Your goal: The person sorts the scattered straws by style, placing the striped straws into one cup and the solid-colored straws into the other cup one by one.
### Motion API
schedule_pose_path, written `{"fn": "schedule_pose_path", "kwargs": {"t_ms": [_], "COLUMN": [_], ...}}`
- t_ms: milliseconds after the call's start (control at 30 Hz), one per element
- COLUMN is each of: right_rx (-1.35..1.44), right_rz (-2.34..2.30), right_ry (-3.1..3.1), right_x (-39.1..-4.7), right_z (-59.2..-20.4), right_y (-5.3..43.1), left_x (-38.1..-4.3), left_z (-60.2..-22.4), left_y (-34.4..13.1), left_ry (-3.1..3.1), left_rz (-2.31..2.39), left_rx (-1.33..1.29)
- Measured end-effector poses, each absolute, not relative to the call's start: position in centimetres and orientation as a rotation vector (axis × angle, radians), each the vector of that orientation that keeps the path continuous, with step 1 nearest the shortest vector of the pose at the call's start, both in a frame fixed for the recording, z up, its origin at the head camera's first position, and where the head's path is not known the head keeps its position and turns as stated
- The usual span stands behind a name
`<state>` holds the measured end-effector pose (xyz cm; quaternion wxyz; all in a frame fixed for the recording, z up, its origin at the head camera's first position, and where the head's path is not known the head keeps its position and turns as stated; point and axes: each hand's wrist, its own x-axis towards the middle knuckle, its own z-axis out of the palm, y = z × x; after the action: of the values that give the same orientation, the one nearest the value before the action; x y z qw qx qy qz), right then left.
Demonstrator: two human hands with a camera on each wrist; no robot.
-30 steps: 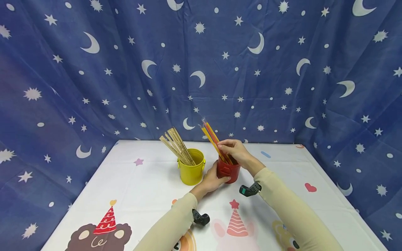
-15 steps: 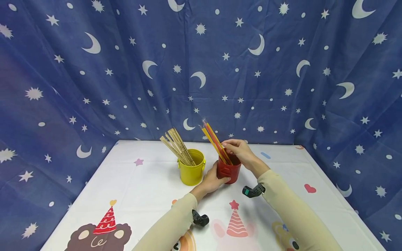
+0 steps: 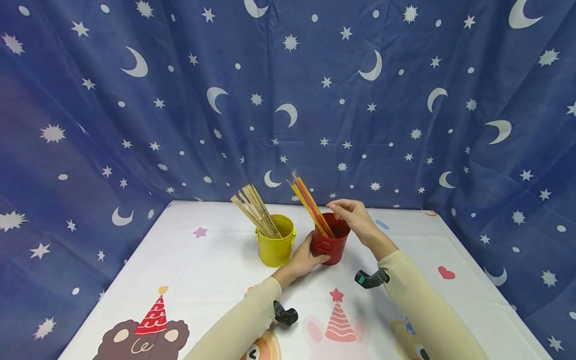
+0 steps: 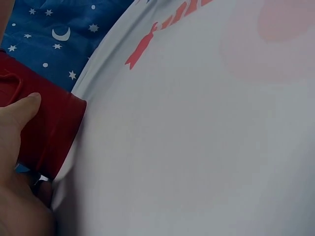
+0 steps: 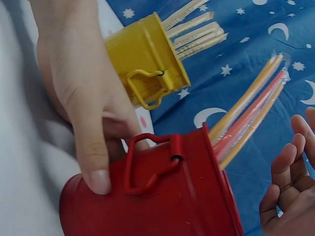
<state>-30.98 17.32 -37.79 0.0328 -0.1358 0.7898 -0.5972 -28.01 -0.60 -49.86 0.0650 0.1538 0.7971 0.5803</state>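
Note:
A small red metal bucket (image 3: pixel 335 249) stands upright on the table. My left hand (image 3: pixel 302 261) grips its side from the left, the thumb lying across the front wall below a wire handle (image 5: pixel 132 167). Several plastic-wrapped straws (image 3: pixel 310 204), orange-yellow and red, lean out of the bucket to the left. Just right of them my right hand (image 3: pixel 357 222) hovers over the bucket's right rim. In the right wrist view its fingers (image 5: pixel 283 169) are loosely bent, apart from the straws, with nothing between them. The lower ends of the straws are hidden in the bucket.
Left of the red bucket stands a yellow bucket (image 3: pixel 275 251), with several tan paper-wrapped sticks (image 3: pixel 256 210) leaning out to its left. A white cloth (image 3: pixel 211 260) with cartoon prints covers the table. A blue moon-and-star curtain (image 3: pixel 315 115) hangs behind and at both sides.
My right hand has let go of the straws and moved right, off them to the rim. The straws stay leaning in the red bucket. My left hand keeps its grip.

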Motion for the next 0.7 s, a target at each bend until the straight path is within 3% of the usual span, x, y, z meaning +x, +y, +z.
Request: {"fn": "schedule_pose_path", "kwargs": {"t_ms": [700], "right_rx": [-0.408], "right_rz": [-1.816], "right_ry": [2.528], "right_x": [-29.4], "right_z": [-38.1], "right_y": [21.2], "left_x": [-25.7], "left_z": [-48.5], "left_y": [-2.2], "left_ry": [2.592], "left_rz": [1.451], "left_rx": [0.473]}}
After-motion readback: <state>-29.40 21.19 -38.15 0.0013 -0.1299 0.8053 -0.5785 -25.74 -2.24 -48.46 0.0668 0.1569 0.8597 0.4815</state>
